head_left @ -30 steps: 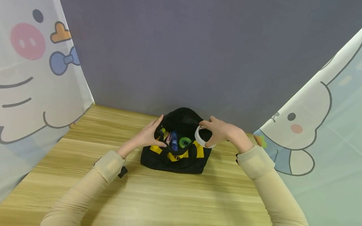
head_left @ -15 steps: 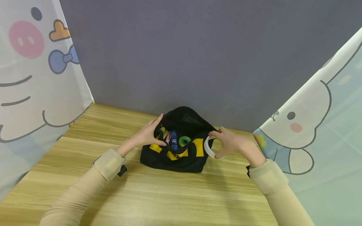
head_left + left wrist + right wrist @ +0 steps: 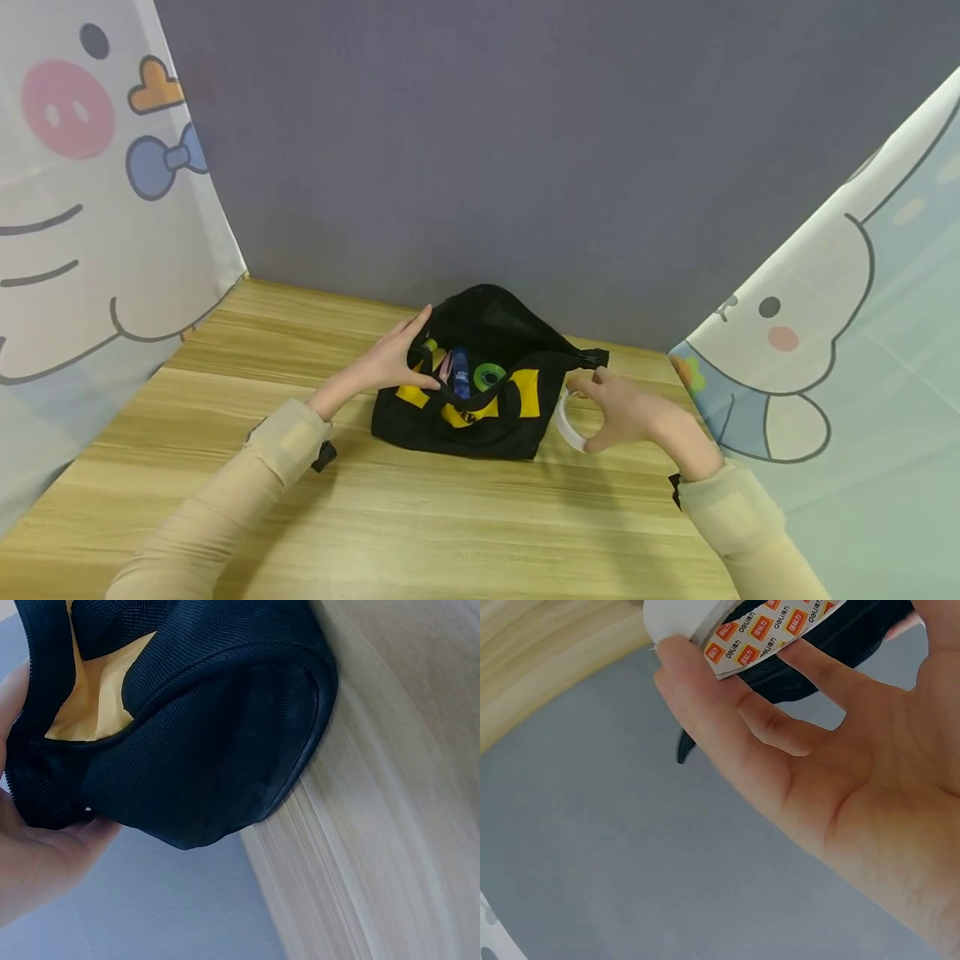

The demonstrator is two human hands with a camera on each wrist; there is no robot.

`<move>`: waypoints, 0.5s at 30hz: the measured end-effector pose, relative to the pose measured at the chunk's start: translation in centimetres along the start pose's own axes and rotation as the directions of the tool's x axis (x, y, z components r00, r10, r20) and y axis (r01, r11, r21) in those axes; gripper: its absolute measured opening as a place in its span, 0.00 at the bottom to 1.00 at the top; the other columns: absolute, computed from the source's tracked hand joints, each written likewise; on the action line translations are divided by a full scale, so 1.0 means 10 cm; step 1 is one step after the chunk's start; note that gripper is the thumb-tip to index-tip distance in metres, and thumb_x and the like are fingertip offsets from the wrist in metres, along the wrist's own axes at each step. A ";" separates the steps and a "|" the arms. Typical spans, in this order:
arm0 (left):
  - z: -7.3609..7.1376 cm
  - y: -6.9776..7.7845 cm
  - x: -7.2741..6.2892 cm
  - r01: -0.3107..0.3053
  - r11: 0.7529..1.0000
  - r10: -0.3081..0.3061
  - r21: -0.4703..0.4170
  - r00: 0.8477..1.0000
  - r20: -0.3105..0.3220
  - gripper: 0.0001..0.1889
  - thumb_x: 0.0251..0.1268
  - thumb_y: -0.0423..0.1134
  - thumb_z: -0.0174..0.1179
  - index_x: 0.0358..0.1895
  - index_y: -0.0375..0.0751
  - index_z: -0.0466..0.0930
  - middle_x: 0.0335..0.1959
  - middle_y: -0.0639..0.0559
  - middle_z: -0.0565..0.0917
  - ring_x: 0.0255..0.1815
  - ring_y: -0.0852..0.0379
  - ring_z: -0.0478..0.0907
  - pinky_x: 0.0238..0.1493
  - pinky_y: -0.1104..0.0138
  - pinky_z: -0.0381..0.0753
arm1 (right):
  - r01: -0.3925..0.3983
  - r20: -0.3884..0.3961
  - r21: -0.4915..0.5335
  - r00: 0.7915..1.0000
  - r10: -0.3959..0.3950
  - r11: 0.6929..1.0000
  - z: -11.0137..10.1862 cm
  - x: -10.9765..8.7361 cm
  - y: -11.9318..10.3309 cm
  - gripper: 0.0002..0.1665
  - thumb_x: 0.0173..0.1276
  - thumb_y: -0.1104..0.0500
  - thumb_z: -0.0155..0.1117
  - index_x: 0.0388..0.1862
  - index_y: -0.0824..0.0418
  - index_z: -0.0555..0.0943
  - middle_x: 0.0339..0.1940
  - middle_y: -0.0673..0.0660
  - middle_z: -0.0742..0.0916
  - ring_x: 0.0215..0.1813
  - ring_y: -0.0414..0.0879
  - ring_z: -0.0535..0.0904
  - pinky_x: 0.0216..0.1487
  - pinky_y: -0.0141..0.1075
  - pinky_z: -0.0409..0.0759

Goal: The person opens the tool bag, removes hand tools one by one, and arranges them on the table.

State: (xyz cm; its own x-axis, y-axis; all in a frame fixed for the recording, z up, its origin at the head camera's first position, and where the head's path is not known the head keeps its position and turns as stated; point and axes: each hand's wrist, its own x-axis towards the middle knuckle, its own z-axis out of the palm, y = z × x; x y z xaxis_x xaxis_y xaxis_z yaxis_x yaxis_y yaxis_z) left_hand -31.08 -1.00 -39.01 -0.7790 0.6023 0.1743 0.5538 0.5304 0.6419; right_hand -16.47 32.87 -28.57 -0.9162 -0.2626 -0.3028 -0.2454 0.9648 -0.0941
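Observation:
In the head view a black bag point(image 3: 465, 440) with yellow patches stands unzipped on the wooden table. My left hand point(image 3: 386, 362) holds its left end, thumb at the front rim and fingers at the back one; the left wrist view shows the hand point(image 3: 45, 855) behind the bag's dark fabric point(image 3: 202, 757). Just off the bag's right end, my right hand point(image 3: 626, 408) grips a white tape roll point(image 3: 568, 427) by its rim. Printed orange labels line the inside of that tape roll point(image 3: 761, 634) in the right wrist view. The far side of the roll is out of frame there.
Inside the bag lie a blue tube-like item point(image 3: 461, 375), a green ring-shaped roll point(image 3: 489, 377), a pink item point(image 3: 447, 367) and something yellow. A black zipper end point(image 3: 592, 358) sticks out at the bag's right. A grey wall point(image 3: 480, 150) rises behind the table point(image 3: 390, 525).
My right hand has moved right and toward me with the tape roll, from over the bag's right rim to beside the bag. The left hand stays where it was.

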 end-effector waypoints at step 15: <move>0.00 -0.02 0.01 0.018 1.000 -0.018 0.013 1.000 0.015 0.66 0.49 0.53 0.77 0.82 0.49 0.33 0.79 0.30 0.48 0.76 0.29 0.57 0.69 0.37 0.66 | -0.022 0.023 0.102 1.000 0.020 0.995 0.37 -0.04 0.25 0.47 0.44 0.54 0.78 0.67 0.55 0.71 0.53 0.62 0.75 0.42 0.49 0.73 0.42 0.44 0.77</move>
State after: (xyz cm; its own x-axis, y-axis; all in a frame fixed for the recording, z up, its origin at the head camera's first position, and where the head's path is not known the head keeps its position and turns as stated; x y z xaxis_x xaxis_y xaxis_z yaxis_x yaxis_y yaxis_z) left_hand -31.22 -1.01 -39.13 -0.7847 0.6011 0.1515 0.5432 0.5491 0.6352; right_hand -15.50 35.32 -32.16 -0.9132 -0.2437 -0.3267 -0.1915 0.9641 -0.1840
